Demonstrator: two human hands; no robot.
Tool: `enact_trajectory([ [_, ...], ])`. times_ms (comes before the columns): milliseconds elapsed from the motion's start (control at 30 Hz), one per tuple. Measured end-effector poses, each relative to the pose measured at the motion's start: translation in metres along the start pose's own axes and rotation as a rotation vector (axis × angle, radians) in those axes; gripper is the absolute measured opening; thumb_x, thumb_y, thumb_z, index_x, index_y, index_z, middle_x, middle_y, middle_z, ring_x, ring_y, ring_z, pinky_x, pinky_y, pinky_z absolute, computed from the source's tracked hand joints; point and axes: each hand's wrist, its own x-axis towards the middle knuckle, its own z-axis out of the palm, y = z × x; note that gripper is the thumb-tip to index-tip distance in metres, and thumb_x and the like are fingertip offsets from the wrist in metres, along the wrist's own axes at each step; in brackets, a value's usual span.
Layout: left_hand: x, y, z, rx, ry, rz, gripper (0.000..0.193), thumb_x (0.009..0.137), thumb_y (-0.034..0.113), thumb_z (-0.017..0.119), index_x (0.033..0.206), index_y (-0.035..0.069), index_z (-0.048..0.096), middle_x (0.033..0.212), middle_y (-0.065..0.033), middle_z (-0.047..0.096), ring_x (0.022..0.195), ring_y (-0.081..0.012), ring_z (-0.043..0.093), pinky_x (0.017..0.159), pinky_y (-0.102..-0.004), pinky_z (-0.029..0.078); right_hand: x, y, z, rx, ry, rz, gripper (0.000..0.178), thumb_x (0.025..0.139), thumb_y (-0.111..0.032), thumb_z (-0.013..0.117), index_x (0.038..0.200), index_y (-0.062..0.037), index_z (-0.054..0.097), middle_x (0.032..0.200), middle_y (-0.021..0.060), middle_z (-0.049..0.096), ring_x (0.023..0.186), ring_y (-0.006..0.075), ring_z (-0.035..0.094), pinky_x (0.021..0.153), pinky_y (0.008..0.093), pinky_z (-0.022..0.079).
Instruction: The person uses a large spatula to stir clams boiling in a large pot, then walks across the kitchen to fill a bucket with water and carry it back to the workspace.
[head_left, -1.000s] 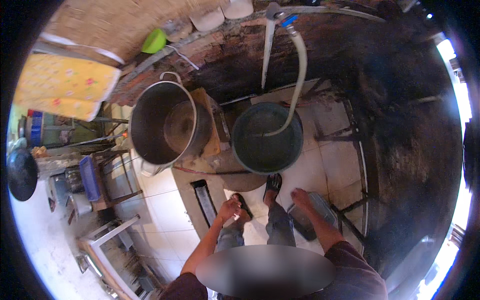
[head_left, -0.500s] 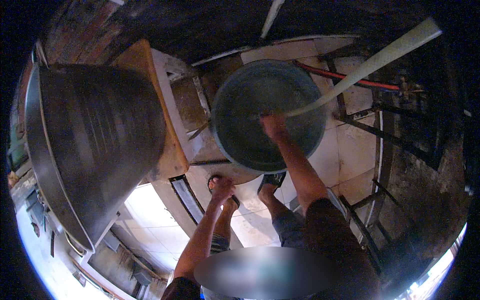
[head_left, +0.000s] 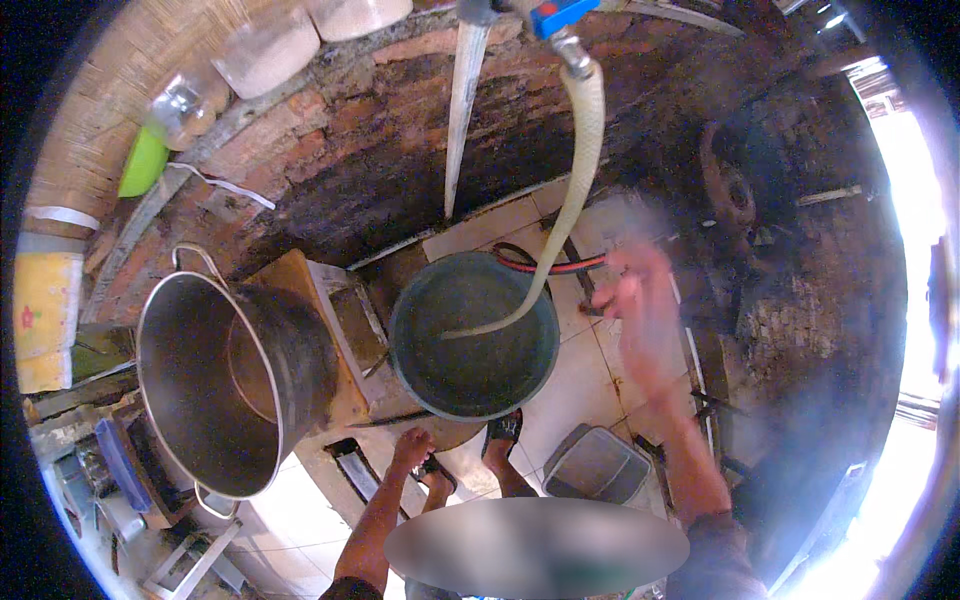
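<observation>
1. We see the round plastic tub (head_left: 474, 411), dark grey-green with a wide mouth, on the floor near the middle of the view.
2. Into it hangs a pale, ribbed hose (head_left: 583, 160), curving down from a metal tap with a blue lever (head_left: 562, 14).
3. Our right hand (head_left: 640, 285) is raised right of the tub, blurred, its fingers looking apart, near thin red-and-black tubing (head_left: 585, 263).
4. Our left hand (head_left: 413, 447) hangs just before the tub, fingers loosely curled; we cannot tell whether they close on anything.
5. Beneath us the floor (head_left: 575, 375) is laid with pale, stained square tiles; a grey rectangular basin (head_left: 598, 465) sits near our sandalled feet (head_left: 503, 428).
6. Left of the tub, a deep metal pot (head_left: 303, 365) with loop handles and a dull, darkened wall stands beside or on a wooden stand (head_left: 292, 272); we cannot tell which.
7. Behind rises a rough, blackened brick wall (head_left: 370, 100), with a straight pale pipe (head_left: 465, 110) before it.
8. Farther left we find a bright green bowl (head_left: 145, 160), woven matting (head_left: 140, 70) and a yellow floral cloth (head_left: 45, 320).
</observation>
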Motion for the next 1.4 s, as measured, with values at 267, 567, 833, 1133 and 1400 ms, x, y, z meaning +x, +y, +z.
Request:
enact_trajectory([
  [267,-0.003,0.013,0.051,0.151,0.105,0.152,0.028,0.090,0.035,0.054,0.100,0.009,0.058,0.080,-0.0073,0.060,0.060,-0.0227,0.055,0.047,-0.0335,0.047,0.119,-0.202,0.022,-0.896,-0.204,-0.614,0.061,0.095,-0.051,0.050,0.133,-0.0035,0.038,0.107,0.0223,0.061,0.090,0.0300,0.066,0.080,0.0454,0.051],
  [567,-0.021,-0.016,0.056,0.432,0.310,0.155,0.017,0.089,0.025,0.062,0.093,0.009,0.062,0.074,-0.0066,0.066,0.055,-0.0169,0.060,0.045,-0.0275,0.049,0.160,-0.197,0.025,-1.002,-0.242,-1.012,0.041,0.101,-0.039,0.044,0.099,0.0007,0.052,0.074,0.0111,0.054,0.063,0.0223,0.054,0.060,0.0384,0.045],
  [833,-0.052,-0.012,0.030,0.309,0.315,0.061,0.020,0.086,0.030,0.066,0.094,0.012,0.063,0.070,-0.0058,0.066,0.052,-0.0161,0.060,0.042,-0.0294,0.046,0.133,-0.230,0.003,-1.320,-0.609,-0.613,0.032,0.099,-0.040,0.049,0.100,-0.0082,0.052,0.070,0.0092,0.054,0.053,0.0200,0.052,0.052,0.0311,0.041],
  [1133,-0.046,0.029,0.058,0.273,0.522,0.107,0.010,0.090,0.019,0.058,0.093,0.009,0.058,0.061,-0.0054,0.060,0.040,-0.0133,0.050,0.033,-0.0278,0.038,0.089,-0.227,0.043,-1.071,-0.292,-0.761,0.045,0.100,-0.043,0.044,0.077,-0.0063,0.055,0.055,0.0043,0.050,0.045,0.0141,0.049,0.044,0.0278,0.036],
  [1400,0.041,0.009,0.003,0.575,0.741,0.212,0.024,0.092,0.025,0.054,0.110,0.010,0.055,0.068,-0.0083,0.059,0.053,-0.0228,0.056,0.053,-0.0360,0.051,0.045,-0.026,0.030,-0.208,0.211,0.107,0.064,0.100,-0.053,0.034,0.063,-0.0069,0.057,0.047,0.0014,0.046,0.042,0.0107,0.043,0.042,0.0273,0.031],
])
